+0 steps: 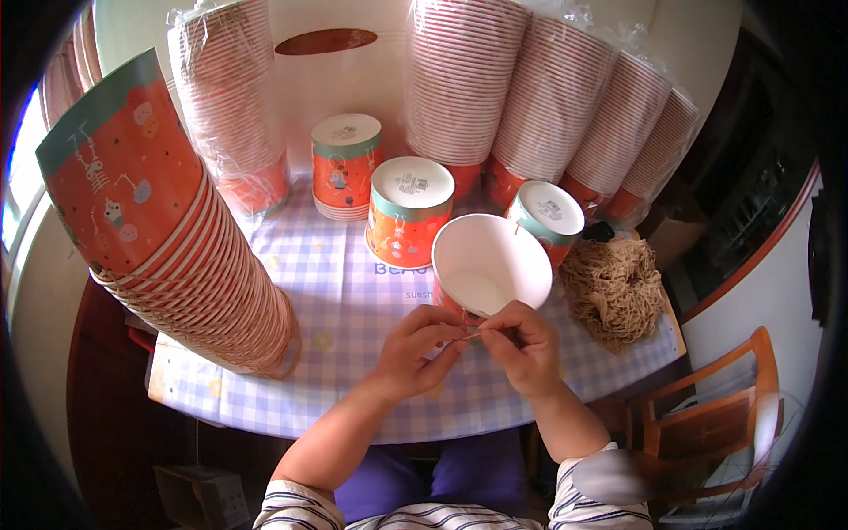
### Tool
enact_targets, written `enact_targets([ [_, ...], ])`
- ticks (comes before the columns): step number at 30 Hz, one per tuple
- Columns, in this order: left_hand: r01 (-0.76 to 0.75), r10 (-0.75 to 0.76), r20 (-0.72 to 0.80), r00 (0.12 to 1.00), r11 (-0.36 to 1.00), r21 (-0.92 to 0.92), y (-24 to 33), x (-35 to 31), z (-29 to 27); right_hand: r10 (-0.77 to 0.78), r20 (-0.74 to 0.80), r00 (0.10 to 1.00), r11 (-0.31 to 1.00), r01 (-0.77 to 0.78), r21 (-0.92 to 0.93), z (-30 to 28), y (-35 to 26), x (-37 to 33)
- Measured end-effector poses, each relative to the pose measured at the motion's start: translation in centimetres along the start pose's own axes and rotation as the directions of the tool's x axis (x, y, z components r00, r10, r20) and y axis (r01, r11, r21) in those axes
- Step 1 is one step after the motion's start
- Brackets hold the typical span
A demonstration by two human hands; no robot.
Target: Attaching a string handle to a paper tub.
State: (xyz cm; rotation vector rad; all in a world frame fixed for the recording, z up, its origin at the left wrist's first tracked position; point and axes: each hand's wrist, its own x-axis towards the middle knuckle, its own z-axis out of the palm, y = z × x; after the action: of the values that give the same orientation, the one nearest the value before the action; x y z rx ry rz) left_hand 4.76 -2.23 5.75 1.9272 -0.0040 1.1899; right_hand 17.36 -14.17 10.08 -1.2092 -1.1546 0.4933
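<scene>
Many orange paper tubs with white insides stood nested in a tall, leaning stack (194, 247) at the far left of the checkered purple-and-white tabletop (327, 291). These looked like they had not had their turn. Next came a clear-wrapped stack of tubs (228, 106), with its plastic bag on.

Then an upside-down orange tub with a green band (340, 184) showed more than one rim, so it may have been a few nested together. A second upside-down tub (408, 234) sat nearer. These might have been done, but I could not tell.

The left hand (420, 349) was mostly closed, with its thumb and finger pinching what looked like thin tan string (473, 335) at the near side of an open white-lined paper tub (486, 252). Nothing showed inside it. This one looked half done. The right hand (523, 349) pinched the string too, its fingers curled.

A third upside-down tub (565, 240) sat just behind the open one. Four more clear-wrapped stacks (464, 79) stood at the back, so lots seemed left. A messy tan string pile (614, 296) lay at the right, with plenty to use.
</scene>
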Motion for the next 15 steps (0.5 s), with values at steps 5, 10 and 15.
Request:
enact_targets([
  [5,0.047,-0.047,-0.002,0.999,0.998,-0.030,0.4,0.2,-0.2,-0.033,0.039,0.999,0.985,0.039,-0.168,-0.7,-0.2,0.0],
  [10,0.063,-0.065,-0.077,0.995,0.998,-0.031,0.3,0.1,-0.3,-0.124,0.077,0.989,0.906,0.145,-0.397,-0.9,-2.3,-0.2],
  [15,0.206,-0.247,-0.145,0.958,0.947,-0.246,0.0,0.2,-0.4,-0.186,0.008,0.983,0.732,0.144,-0.666,-1.1,-3.9,-0.7],
])
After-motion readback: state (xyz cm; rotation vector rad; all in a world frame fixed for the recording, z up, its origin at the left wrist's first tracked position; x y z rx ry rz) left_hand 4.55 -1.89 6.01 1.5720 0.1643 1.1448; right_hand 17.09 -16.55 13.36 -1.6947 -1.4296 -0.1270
